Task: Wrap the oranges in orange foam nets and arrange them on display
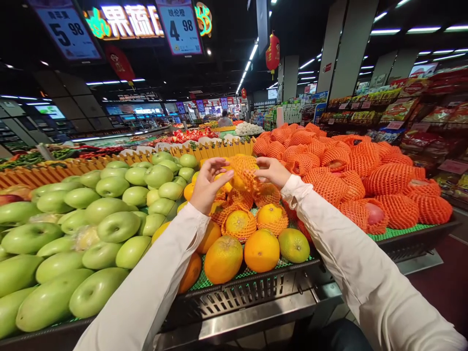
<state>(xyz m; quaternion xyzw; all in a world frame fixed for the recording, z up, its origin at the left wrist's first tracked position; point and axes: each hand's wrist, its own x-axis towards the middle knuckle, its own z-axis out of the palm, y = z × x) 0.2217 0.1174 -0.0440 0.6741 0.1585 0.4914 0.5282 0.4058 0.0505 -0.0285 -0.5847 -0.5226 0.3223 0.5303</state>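
Over the orange pile, my right hand [273, 171] pinches the edge of an orange foam fruit net [244, 171]. An orange appears to be inside the net, though the mesh hides much of it. My left hand [210, 184] is at the net's left side, thumb and fingers apart; whether its fingertips touch the net I cannot tell. Below my hands lie netted oranges, among them one netted orange [237, 223] and another netted orange [271, 214]. Bare oranges, such as the front orange [261, 250], and a greenish orange [294, 245] line the front edge.
Green apples [119, 226] are heaped on the left. Fruit in red-orange foam nets [360, 170] is piled high on the right. A black slatted crate edge [234, 295] and metal rail run along the front. Yellow fencing [73, 165] borders the back; price signs [179, 27] hang above.
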